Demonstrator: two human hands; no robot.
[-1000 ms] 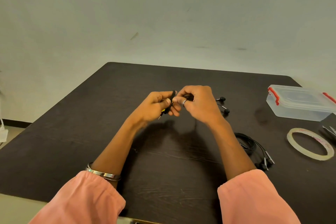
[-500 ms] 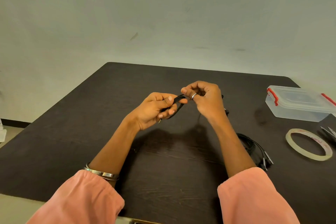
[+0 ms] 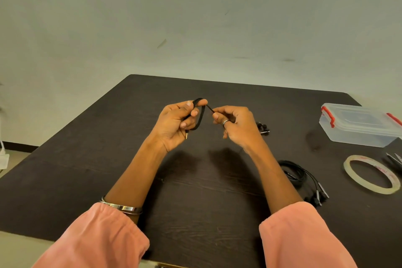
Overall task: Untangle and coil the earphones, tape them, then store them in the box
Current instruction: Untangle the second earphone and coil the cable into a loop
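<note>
My left hand (image 3: pixel 177 121) grips a small coil of black earphone cable (image 3: pixel 201 115) above the dark table (image 3: pixel 87 159); the gold jack sticks out below the palm. My right hand (image 3: pixel 236 125) pinches the free run of the same cable just right of the coil. The earbuds (image 3: pixel 262 127) of this cable lie on the table behind my right hand. A second black earphone set (image 3: pixel 298 175) lies coiled on the table by my right forearm. The tape roll (image 3: pixel 371 173) lies flat at the right. The clear box (image 3: pixel 359 125) with red latches stands closed at the far right.
A dark object with a metal tip (image 3: pixel 394 159) lies at the right edge between the box and the tape. The table's near edge runs under my pink sleeves. A plain wall stands behind the table.
My hands have moved apart and risen slightly. The cable loop in my left hand has grown wider, and my right hand has drawn the free cable out to the right.
</note>
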